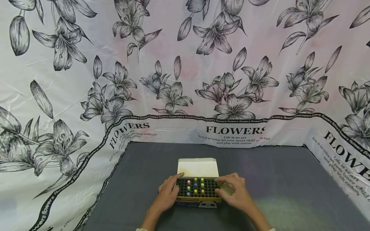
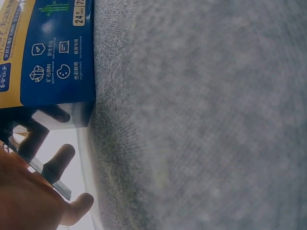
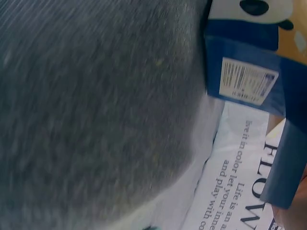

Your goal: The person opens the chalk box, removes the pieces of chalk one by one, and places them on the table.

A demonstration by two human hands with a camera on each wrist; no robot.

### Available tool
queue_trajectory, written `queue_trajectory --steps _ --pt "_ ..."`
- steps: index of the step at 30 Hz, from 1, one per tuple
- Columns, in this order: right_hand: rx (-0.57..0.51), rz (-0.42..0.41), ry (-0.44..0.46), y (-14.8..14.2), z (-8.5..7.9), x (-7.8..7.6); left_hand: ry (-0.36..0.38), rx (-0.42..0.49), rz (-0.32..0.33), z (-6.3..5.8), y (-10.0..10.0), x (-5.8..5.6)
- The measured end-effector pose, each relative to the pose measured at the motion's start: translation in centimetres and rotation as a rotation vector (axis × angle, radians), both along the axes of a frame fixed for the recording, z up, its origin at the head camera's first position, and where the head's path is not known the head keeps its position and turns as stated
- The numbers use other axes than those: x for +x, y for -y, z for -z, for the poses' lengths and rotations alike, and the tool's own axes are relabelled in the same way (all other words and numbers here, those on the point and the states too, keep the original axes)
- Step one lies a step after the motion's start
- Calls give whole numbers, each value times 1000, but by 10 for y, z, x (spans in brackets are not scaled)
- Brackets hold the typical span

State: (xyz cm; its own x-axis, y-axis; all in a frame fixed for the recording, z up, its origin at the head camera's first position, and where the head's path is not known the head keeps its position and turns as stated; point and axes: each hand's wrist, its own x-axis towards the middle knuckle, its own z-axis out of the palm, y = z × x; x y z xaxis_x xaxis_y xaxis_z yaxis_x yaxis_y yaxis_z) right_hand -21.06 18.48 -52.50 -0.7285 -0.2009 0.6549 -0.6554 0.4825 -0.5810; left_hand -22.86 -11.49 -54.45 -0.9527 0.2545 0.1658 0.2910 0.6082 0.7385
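Note:
A chalk box (image 1: 199, 204), blue and yellow, stands on the grey table with its pale lid (image 1: 198, 167) folded up at the back. Its black holed tray (image 1: 210, 189) carries several coloured chalk sticks (image 1: 195, 191) in the left and middle rows. At the left end my left hand (image 1: 167, 192) holds the box, thumb by the near corner and index finger by the far one. In the left wrist view its other fingers (image 2: 60, 160) spread beside a side flap. My right hand (image 1: 235, 191) grips the right end, thumb and index fingertips at the tray's edge. A blue flap (image 3: 288, 163) partly hides it in the right wrist view.
The grey cloth-covered table (image 1: 150, 163) stretches around the box on all sides. A white sheet with printed flowers (image 1: 173, 134) hangs behind the table and along both sides. The box's right flap (image 1: 228, 188) sticks out beneath my right hand.

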Motion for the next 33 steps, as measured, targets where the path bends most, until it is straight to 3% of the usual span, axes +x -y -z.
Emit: queue_trajectory --steps 19,33 --pt "186 -63 -38 29 2 -6 4 -17 -3 2 0 -1" --pt "265 -84 131 33 -9 -4 7 -5 -4 0 -1 1"
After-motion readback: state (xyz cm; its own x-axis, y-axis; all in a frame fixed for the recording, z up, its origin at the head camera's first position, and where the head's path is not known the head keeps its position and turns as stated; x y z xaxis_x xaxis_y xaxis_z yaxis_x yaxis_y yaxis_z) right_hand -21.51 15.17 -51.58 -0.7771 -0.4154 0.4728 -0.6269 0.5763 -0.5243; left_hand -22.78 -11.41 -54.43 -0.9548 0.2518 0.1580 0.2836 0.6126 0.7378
